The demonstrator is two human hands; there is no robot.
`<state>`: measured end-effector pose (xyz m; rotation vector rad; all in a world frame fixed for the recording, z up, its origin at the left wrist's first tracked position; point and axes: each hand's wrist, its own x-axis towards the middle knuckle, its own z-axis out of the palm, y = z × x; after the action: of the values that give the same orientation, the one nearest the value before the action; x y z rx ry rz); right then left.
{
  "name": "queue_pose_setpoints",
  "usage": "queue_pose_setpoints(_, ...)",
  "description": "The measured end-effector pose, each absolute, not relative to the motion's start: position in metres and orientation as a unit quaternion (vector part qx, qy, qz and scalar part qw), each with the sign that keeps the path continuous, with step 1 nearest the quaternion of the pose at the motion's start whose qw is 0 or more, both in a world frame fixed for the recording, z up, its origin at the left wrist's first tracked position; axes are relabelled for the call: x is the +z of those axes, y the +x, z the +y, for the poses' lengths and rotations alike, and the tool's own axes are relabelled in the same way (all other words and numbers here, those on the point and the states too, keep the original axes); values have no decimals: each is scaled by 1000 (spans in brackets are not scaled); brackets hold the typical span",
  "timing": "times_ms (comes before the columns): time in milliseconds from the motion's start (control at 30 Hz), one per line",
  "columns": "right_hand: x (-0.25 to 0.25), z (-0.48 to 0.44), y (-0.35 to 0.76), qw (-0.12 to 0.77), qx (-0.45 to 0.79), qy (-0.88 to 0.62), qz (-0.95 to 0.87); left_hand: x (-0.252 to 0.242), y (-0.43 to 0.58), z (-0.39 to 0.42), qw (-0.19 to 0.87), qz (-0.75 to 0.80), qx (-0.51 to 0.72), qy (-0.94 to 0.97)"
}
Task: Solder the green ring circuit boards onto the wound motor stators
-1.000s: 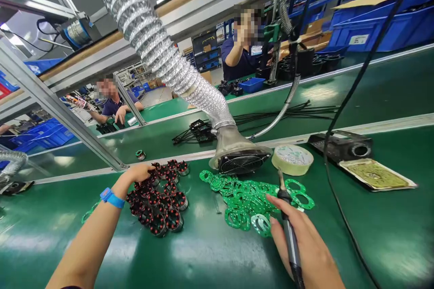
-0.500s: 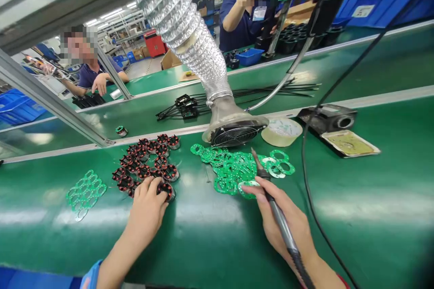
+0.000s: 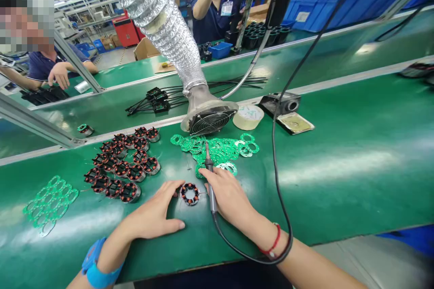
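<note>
A single motor stator (image 3: 184, 193), a ring with copper windings, lies on the green work surface between my hands. My left hand (image 3: 158, 212) is open beside it, its fingertips at the stator's left edge and its thumb spread apart below. Held in my right hand (image 3: 232, 194) is a soldering iron (image 3: 212, 193), its tip pointing away over the green circuit boards. The right fingers are close to the stator's right side, where a thin wire shows; whether they touch it I cannot tell. Ring-shaped green circuit boards (image 3: 217, 151) lie heaped beyond the iron.
Several stators (image 3: 135, 172) stand grouped at left, with a sheet of ring boards (image 3: 52, 203) farther left. A fume extraction hood (image 3: 213, 115) hangs over the back, near a tape roll (image 3: 248, 117) and a soldering iron stand (image 3: 285, 104). The iron's cable (image 3: 276, 158) loops rightward. Two people sit opposite.
My left hand has moved right from the stator group, and one stator now lies apart between my hands. My right hand has come closer with the soldering iron. The view has shifted right.
</note>
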<state>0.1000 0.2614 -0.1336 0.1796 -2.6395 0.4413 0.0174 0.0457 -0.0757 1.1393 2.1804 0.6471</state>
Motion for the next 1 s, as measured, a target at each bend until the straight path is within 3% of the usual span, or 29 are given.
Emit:
queue_pose_setpoints(267, -137, 266, 107, 213, 227, 35, -950, -106, 23, 75, 136, 850, 275, 429)
queue_pose_setpoints(367, -134, 269, 108, 233, 256, 19, -938, -96, 23, 83, 159, 836, 295, 433)
queue_pose_setpoints(633, -113, 285, 138, 287, 325, 33, -901, -84, 20, 79, 152, 835, 195, 491)
queue_pose_setpoints(833, -119, 281, 167, 280, 468, -96, -833, -98, 23, 80, 170, 831, 273, 454)
queue_pose_setpoints(1000, -128, 280, 174, 263, 503, -119, -815, -102, 23, 82, 153, 833, 289, 447)
